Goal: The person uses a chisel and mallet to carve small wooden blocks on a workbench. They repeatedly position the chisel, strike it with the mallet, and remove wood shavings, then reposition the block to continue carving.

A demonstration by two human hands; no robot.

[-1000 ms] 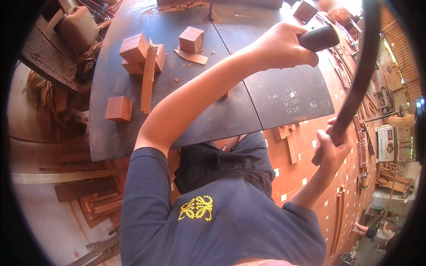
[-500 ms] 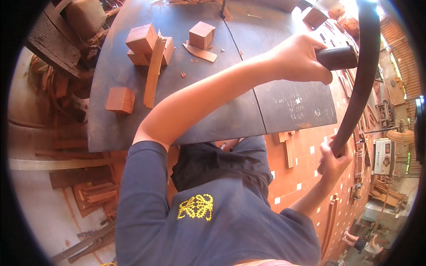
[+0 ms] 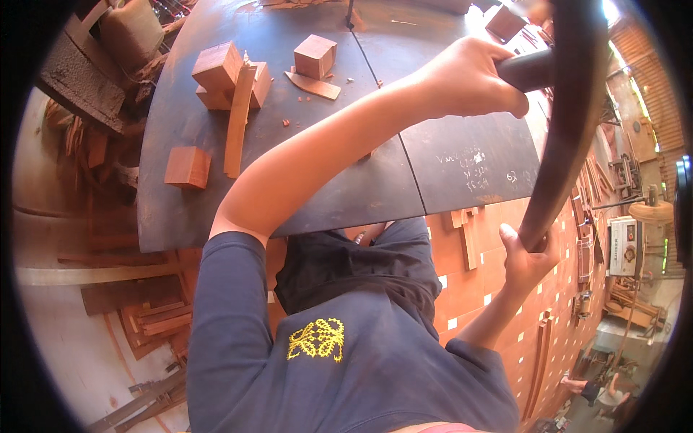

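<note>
From up here I see the left hand (image 3: 469, 76) stretched far out over the dark metal worktable (image 3: 361, 180), the arm running bare and nearly straight from the blue sleeve, and its fingers curled tight together around the short black handle end of a long dark curved piece (image 3: 570, 123). That curved piece arcs from above the far right part of the worktable down past its right edge, where the right hand (image 3: 525, 260) grips the lower end; this arm is bent and rises from below, off the worktable's near right corner, with the thumb lying up along the piece and the other fingers wrapped behind it, so I cannot tell how closely they are pressed. I cannot make out what the curved piece is made of, and its upper stretch runs into the black rim of my view. On the worktable's left part sit several reddish wooden blocks (image 3: 216, 72), with a long wooden strip (image 3: 237, 123) leaning across them and one single block (image 3: 188, 167) nearer the left edge. A further cube-shaped block (image 3: 315, 56) stands toward the far middle beside a thin offcut (image 3: 314, 86). Right of the worktable the orange tiled floor (image 3: 476, 289) shows, partly covered by my own torso, and a cream-coloured machine (image 3: 624, 245) beyond it is too small and bent by the lens to read clearly.
</note>
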